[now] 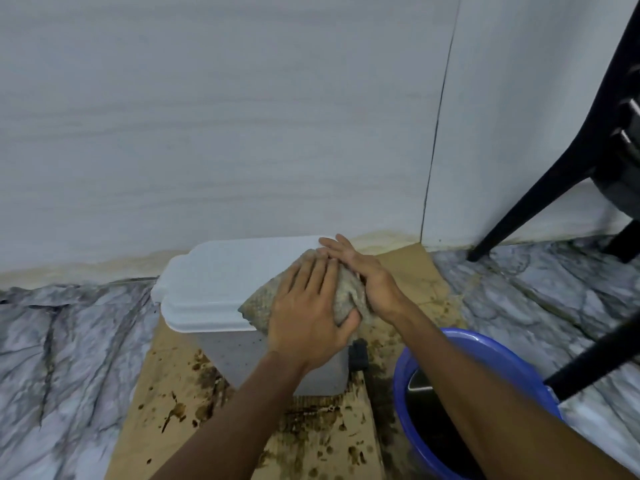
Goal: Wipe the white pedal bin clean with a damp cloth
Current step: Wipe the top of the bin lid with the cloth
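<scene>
The white pedal bin (214, 282) stands on brown cardboard against the wall, lid closed, its black pedal (358, 355) showing at the lower right. A greyish-tan textured cloth (258, 304) lies on the right part of the lid. My left hand (308, 306) presses flat on the cloth, thumb curled around its bunched right edge. My right hand (363, 275) rests flat against the cloth's right side, fingers straight and pointing toward the wall, at the lid's far right corner.
A blue bucket (519, 368) with dark water stands right of the bin, under my right forearm. Black chair legs (540, 188) rise at the right. The cardboard (166, 403) is spattered with dark stains. Marble-patterned floor spreads on both sides.
</scene>
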{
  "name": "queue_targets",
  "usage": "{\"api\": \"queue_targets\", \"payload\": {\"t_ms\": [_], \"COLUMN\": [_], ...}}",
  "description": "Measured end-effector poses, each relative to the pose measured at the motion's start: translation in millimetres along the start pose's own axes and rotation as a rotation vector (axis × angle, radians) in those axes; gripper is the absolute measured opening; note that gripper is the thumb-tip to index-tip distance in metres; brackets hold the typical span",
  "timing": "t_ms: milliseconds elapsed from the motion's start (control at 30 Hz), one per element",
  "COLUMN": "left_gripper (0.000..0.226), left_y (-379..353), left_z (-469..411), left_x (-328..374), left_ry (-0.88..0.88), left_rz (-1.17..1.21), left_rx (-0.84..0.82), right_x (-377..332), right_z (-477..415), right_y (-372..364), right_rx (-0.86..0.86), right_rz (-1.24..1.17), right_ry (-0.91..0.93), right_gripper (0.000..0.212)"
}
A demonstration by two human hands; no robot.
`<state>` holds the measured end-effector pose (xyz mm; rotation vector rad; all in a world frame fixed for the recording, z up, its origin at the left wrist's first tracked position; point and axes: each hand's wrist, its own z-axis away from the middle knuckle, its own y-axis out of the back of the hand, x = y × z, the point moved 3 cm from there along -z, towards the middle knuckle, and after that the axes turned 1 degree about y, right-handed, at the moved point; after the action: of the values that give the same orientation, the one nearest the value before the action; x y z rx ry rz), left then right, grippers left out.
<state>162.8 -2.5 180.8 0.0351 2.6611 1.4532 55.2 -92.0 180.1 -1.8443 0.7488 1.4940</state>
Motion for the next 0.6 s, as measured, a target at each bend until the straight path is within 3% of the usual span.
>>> {"api": "queue_targets", "payload": {"t_ms": [133,267,433,600], "left_gripper": [0.084,0.089,0.098,0.081], "left_y": [10.0,18.2,7.9,6.5], "left_z": [30.9,54.9,25.8,5.6], "left_x": [-46.6,-86.5,-35.6,-3.6], "left_ry": [-0.096,0.028,0.104,0.162], "left_rz": [0.063,0.066,0.017,0.098], "left_rx": [0.037,0.119,-0.04,-0.044], "right_x": [-1.7,3.6,3.3,-4.2], "right_z": [-1.4,1.1,-0.2,3.2], "right_y": [11.3,10.3,10.4,6.2], "right_rx": [-0.058,-0.052,-0.018,-0.013], "right_rz": [0.216,0.177,0.186,0.2], "right_ry": [-0.011,0.001,-0.032,-0.027], "right_gripper": [0.044,0.04,0.043,0.059]}}
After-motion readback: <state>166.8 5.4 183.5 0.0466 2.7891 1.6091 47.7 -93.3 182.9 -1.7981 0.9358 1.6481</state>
